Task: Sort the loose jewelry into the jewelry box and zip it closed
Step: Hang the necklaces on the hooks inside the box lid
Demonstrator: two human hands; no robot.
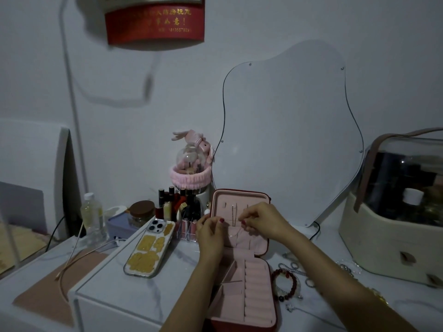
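Note:
The pink jewelry box (257, 291) lies open on the white table, its lid (226, 200) standing upright with thin necklace chains (233, 213) hanging inside. My left hand (211, 232) and my right hand (262, 220) are both at the lid's lower pocket, fingertips pinching a thin chain there. Its exact run is hard to see in the dim light. A red bead bracelet (286, 285) and several silver pieces (296, 265) lie loose on the table right of the box.
A phone (149, 246) in a yellow-patterned case lies left of the box. Behind it stand lipsticks and bottles (178, 204). A wavy mirror (287, 140) leans on the wall. A cream cosmetics case (393, 226) sits at the right.

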